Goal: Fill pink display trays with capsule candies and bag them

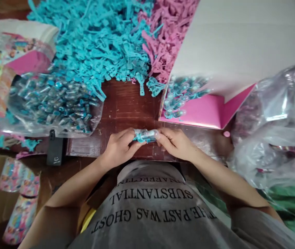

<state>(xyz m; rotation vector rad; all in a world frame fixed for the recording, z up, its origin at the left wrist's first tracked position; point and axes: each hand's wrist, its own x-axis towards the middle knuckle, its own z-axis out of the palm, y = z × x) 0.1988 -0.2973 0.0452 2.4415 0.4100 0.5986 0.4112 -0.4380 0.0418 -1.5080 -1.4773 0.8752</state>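
Close to the table's front edge, my left hand [120,147] is closed around the blue plastic end of a small toy with a clear capsule [151,134]. The fingers of my right hand [175,141] pinch the rounded clear end of the same toy. Between my hands it lies roughly level, and my fingers hide part of it. Beyond my left hand, a clear bag holds many small clear tubes with blue ends [56,100]. Several similar blue-and-clear toys [180,98] lie in a white box with a pink inside [206,112], beyond my right hand.
A large heap of blue plastic pieces [98,45] covers the back, with pink pieces [170,34] beside it. A black phone-like object [55,150] lies at the left table edge. Printed packets [21,214] sit lower left. Crumpled clear bags [269,131] fill the right side.
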